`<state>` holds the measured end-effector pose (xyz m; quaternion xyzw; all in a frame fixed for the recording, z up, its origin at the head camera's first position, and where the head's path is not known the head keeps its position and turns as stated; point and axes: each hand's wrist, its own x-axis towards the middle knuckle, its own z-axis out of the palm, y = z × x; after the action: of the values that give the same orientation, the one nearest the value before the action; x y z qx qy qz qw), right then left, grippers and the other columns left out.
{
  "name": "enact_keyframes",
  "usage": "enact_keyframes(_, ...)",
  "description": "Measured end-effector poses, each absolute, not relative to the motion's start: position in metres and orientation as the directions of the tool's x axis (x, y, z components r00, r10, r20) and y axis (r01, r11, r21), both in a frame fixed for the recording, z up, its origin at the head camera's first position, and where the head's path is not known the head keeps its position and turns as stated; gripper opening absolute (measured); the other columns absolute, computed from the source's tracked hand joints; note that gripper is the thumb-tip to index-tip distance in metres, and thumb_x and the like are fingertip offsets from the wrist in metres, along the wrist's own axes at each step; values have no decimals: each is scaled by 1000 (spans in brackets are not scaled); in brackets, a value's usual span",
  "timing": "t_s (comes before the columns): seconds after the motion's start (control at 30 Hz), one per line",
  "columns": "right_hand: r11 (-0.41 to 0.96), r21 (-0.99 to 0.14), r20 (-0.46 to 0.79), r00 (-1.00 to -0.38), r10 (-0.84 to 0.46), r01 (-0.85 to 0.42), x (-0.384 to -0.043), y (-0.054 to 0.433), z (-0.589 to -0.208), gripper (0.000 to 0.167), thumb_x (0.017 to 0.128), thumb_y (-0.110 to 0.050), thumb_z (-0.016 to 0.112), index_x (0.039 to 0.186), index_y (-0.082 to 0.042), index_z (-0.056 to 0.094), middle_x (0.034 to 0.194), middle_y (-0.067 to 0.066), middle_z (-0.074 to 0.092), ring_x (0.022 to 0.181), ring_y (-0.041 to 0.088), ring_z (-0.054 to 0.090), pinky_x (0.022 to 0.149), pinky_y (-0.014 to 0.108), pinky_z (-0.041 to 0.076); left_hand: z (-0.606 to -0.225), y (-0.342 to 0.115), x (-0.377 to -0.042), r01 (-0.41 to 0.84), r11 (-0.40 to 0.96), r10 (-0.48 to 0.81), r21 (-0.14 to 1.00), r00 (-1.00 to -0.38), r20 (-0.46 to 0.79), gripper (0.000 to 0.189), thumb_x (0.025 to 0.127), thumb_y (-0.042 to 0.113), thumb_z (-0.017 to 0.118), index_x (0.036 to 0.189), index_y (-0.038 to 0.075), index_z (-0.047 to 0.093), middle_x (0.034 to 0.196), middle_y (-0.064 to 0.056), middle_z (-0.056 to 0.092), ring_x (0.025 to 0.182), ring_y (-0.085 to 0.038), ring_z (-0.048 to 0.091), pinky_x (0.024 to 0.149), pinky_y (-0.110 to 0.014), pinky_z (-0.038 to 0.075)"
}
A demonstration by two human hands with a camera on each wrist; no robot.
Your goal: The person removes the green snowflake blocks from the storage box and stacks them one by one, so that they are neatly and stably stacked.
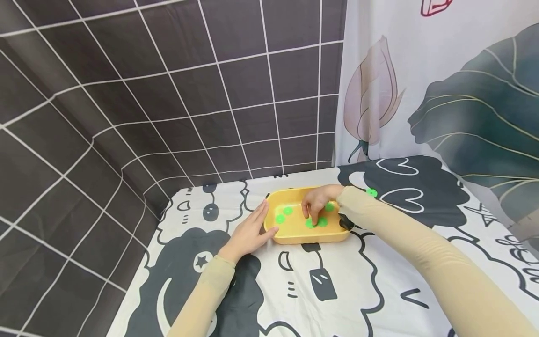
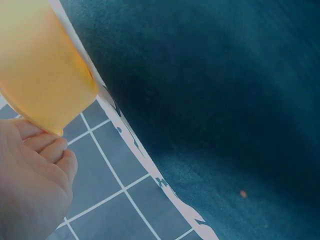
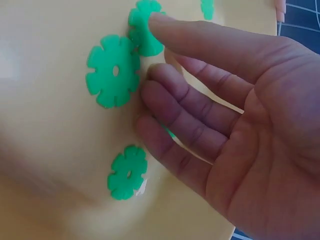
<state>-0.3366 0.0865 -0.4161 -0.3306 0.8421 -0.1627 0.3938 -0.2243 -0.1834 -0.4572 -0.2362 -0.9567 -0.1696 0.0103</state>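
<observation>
A yellow plastic tray [image 1: 294,239] stands on the cloth, with several green notched discs [image 3: 114,71] in it. My left hand [image 1: 250,234] rests against the tray's left end, fingers straight along the wall and thumb at the front corner. In the left wrist view, its fingertips touch the tray's rim. My right hand [image 1: 318,201] reaches down into the tray. Its thumb and forefinger pinch a tilted green disc [image 3: 146,37], while the other fingers are loosely bent beside it. Two more green discs [image 1: 280,218] lie at the tray's left end.
One green disc [image 1: 372,192] lies outside the tray, on the cloth beyond my right forearm. A black-and-white patterned cloth [image 1: 303,295] covers the surface. Behind it hang a dark gridded curtain [image 1: 236,84] and a white curtain with plant prints [image 1: 379,28].
</observation>
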Motion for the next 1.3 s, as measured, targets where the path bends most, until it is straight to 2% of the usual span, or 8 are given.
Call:
enact_keyframes(0.27,755,-479,-575,-489,-655,-448,-337,81,-418,23,81,-4,81,98,-6,67,76,-4,58,63,9,52,63,21,45,-460,-184,-225,465,831,452,307,-884,114,84,100,61,47,159,5,25,167,-5,19,152,-21,22,120,-39,26)
enact_keyframes(0.83,763,-456,-579,-498,-646,-458,-341,79,-420,14,83,-6,81,88,-9,68,81,-5,59,65,8,52,63,20,46,-460,-183,-226,454,838,445,302,-890,102,84,100,60,47,160,7,23,167,-4,18,152,-19,21,121,-38,25)
enact_keyframes(1.3,732,-533,-548,-485,-681,-425,-347,85,-420,11,82,-7,80,86,-8,69,75,-5,61,65,7,52,61,18,43,-458,-183,-225,446,842,440,305,-893,90,84,100,60,47,160,6,23,167,-4,18,152,-19,21,121,-38,25)
